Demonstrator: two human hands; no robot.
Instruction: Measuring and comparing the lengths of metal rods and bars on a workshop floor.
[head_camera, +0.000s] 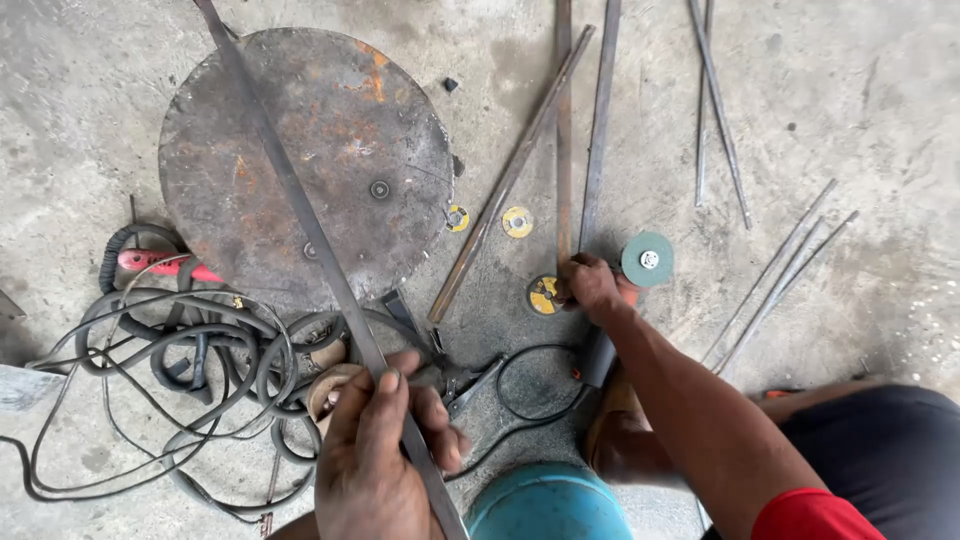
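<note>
Gripping a long flat steel strip (330, 270), left hand (375, 450) is pinched shut on its near end; strip runs diagonally across the rusty round plate (300, 150). Right hand (590, 285), right of plate, closed on angle grinder (625, 285), green disc (647, 259) up. Cables (150, 370) below plate.

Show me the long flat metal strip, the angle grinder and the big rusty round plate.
flat metal strip (300, 200), head view, mid-length where it crosses the plate.
angle grinder (647, 259), head view, on its green disc.
rusty round plate (370, 130), head view, bare upper right face.
</note>
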